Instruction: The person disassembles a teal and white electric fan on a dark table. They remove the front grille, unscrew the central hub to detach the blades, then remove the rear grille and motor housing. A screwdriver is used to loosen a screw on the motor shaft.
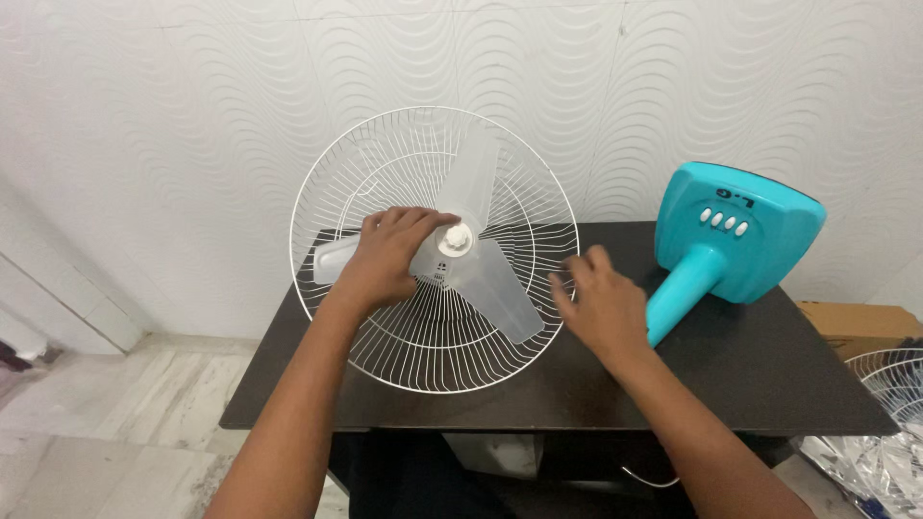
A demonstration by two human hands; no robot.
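Observation:
A table fan lies on its side on a dark table [769, 375]. Its white wire rear guard [385, 173] faces me, with a translucent three-blade propeller [481, 279] mounted in front of it. My left hand [385, 255] rests on the blade hub, fingers curled around it beside the white centre cap [455, 238]. My right hand [601, 298] hovers at the guard's right rim with fingers spread, holding nothing. The fan's turquoise base [735, 235] and stem [678, 298] stick out to the right.
A white textured wall stands directly behind the table. At the right edge sit a cardboard box [856, 322], another wire guard [899, 380] and clear plastic wrap [856, 466] on the floor. Pale tiled floor shows at the lower left.

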